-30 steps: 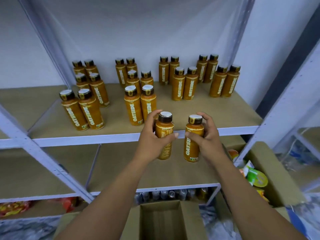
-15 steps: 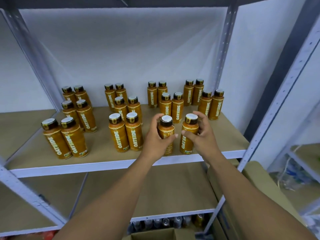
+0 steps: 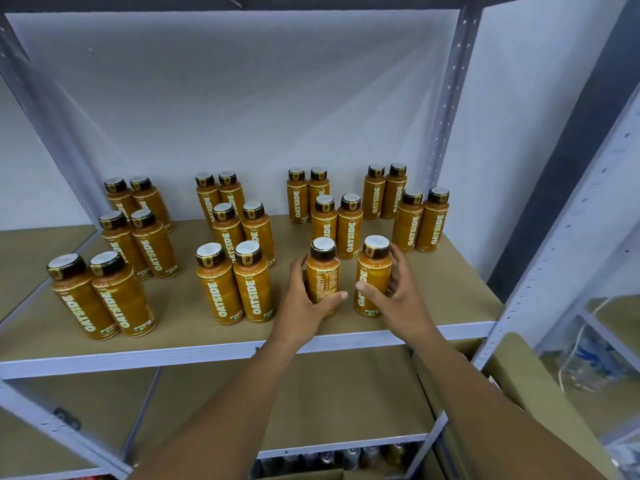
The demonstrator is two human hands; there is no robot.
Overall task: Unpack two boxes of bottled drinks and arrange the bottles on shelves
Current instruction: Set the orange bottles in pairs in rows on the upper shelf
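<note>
Each grip wraps one bottle: left hand (image 3: 301,306) on the left bottle (image 3: 322,271), right hand (image 3: 401,299) on the right bottle (image 3: 373,271).
Shelf (image 3: 450,299) holds both upright near its front edge, right of middle; placing step, so next likely a clean release.

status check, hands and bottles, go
Left hand grips left bottle, right hand grips right bottle. Both upright at shelf front. Nothing blocking the spot.

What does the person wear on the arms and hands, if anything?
Nothing that shows. The left hand and right hand have no gloves, rings or watch. The left forearm and right forearm are bare to the picture's edge; no sleeve is in view.
</note>
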